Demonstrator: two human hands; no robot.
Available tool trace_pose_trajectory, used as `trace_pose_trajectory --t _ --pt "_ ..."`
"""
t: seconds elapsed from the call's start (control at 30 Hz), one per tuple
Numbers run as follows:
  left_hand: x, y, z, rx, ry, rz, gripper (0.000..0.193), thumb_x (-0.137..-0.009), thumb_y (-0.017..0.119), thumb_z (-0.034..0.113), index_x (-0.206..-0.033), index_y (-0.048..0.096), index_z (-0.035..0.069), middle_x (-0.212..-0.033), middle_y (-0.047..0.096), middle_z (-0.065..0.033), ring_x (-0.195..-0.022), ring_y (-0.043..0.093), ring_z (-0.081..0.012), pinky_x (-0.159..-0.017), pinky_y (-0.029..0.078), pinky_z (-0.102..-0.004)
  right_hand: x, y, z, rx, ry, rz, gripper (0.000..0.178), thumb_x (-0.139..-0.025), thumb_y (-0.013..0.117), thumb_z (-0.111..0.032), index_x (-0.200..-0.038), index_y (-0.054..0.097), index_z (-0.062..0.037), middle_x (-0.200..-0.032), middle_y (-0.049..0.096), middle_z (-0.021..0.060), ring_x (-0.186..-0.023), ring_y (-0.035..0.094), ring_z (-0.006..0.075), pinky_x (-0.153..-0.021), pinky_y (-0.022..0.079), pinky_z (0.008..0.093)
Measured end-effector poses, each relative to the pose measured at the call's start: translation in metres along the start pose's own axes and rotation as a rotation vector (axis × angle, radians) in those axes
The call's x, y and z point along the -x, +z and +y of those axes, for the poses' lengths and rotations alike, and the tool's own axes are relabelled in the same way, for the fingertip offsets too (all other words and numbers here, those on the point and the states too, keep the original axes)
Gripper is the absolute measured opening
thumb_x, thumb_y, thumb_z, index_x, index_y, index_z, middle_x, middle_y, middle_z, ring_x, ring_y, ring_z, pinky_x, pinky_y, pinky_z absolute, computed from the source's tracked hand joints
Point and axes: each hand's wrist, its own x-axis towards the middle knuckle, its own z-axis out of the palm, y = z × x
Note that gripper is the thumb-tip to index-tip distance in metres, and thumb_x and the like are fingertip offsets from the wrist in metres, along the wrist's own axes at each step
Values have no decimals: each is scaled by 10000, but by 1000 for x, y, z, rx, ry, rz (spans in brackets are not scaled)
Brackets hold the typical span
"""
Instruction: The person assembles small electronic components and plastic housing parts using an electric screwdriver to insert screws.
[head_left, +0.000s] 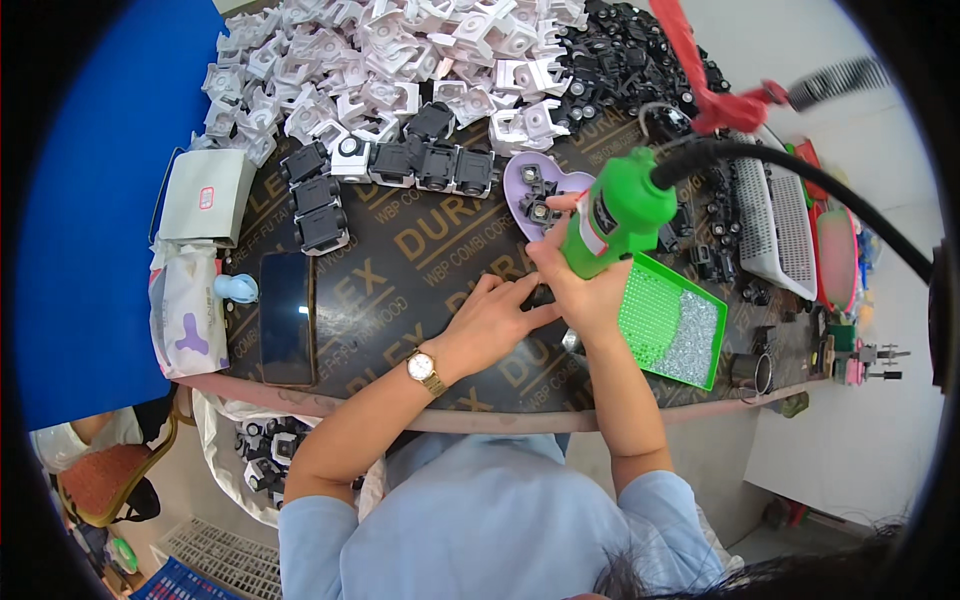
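Note:
My right hand point(583, 298) is wrapped round a green electric screwdriver point(632, 205), held tilted over the table with its black cable rising to the right. Its tip is hidden behind my hand. My left hand point(490, 328), with a gold watch on the wrist, rests on the table and pinches a small black part point(541, 295) under the screwdriver. My fingers cover most of that part. Just beyond the hands, a purple heart-shaped dish point(518, 180) holds several small black and metallic parts. Right of my right hand lies a green tray point(712, 362) with many small silvery screws.
White plastic housings point(390, 60) and black parts point(630, 70) are heaped at the back. Assembled black-and-white units point(322, 215) stand in front. A phone point(287, 320), a wipes pack point(190, 310) and a box point(205, 195) lie left. White baskets point(765, 235) stand right.

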Motion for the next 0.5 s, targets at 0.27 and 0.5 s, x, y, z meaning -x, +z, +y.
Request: trace_pose_trajectory --t 0.27,0.5 --pt "-9 -5 14 -63 -19 43 431 -712 617 89 -1126 616 209 -1015 542 -73 -849 539 -195 -676 388 -322 8 -21 -3 -156 -65 -12 420 -770 653 -40 -1136 458 26 -642 512 28 -517 490 95 -476 397 218" --pt "-11 3 15 -153 -6 98 492 -685 664 126 -1157 592 243 -857 485 -56 -742 528 -173 -634 395 -305 6 -46 -26 -322 -140 111 598 -778 723 -333 -1149 434 37 -589 486 41 -474 477 125 -436 404 260"
